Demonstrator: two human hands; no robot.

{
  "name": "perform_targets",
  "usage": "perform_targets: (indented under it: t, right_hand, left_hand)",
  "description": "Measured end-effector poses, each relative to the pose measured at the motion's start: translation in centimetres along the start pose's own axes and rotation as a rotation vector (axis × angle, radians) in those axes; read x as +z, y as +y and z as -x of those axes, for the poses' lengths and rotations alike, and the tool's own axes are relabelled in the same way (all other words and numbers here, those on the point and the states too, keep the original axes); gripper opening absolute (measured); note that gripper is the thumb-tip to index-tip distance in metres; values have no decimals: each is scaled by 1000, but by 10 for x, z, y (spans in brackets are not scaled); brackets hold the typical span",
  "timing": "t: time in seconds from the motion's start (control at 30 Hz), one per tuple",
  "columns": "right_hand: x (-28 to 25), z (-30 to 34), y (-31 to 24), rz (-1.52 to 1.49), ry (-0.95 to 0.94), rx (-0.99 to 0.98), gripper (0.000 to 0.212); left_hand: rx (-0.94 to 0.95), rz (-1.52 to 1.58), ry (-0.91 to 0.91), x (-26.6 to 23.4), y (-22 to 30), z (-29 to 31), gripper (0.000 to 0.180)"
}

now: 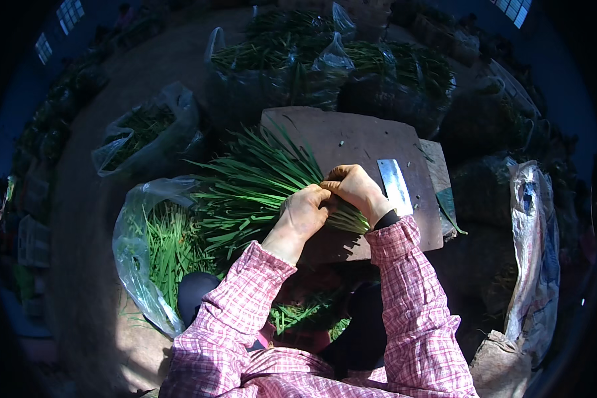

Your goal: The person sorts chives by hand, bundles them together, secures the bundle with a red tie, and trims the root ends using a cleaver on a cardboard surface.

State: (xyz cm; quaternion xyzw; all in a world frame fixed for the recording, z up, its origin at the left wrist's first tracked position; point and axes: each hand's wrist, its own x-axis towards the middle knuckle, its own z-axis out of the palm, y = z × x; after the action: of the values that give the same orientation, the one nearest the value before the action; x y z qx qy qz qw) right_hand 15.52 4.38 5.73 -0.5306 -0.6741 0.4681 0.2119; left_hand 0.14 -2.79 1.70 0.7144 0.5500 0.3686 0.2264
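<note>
A large bunch of garlic chives (255, 192) lies across the left part of a brown board (358, 136). Its green leaves fan out to the left, and its pale stem ends (349, 219) point right. My left hand (301, 217) is closed on the bunch near the stems. Against its fingertips, my right hand (357, 188) is closed in a pinch on top of the bunch; whatever lies between those fingers is hidden. Just right of my right hand, a wide-bladed knife (395, 186) rests flat on the board.
A clear plastic bag (129, 229) of chives stands open at my left, with another bag (179, 126) behind it. Large bags of greens (391, 73) line the far side. Cut leaf scraps (302, 315) lie between my knees. A whitish woven sack (530, 245) stands at the right.
</note>
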Motion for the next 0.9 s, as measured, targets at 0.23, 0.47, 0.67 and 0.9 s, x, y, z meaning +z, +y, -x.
perform_targets:
  t: [0.23,0.47,0.67,0.9]
  right_hand:
    - [18,25,35,383,409,-410,8]
    - [4,48,32,204,491,-528,8]
    - [-49,115,92,706,456,263,36]
    - [-53,122,144,529,589,194,53]
  left_hand:
    - [-52,-187,166,0,-9,-16,11]
    - [-130,-339,13,-18,-17,-46,17]
    - [401,-396,-107,-20,-8,-18,78]
    - [177,-592,-262,-9,9,-9,81]
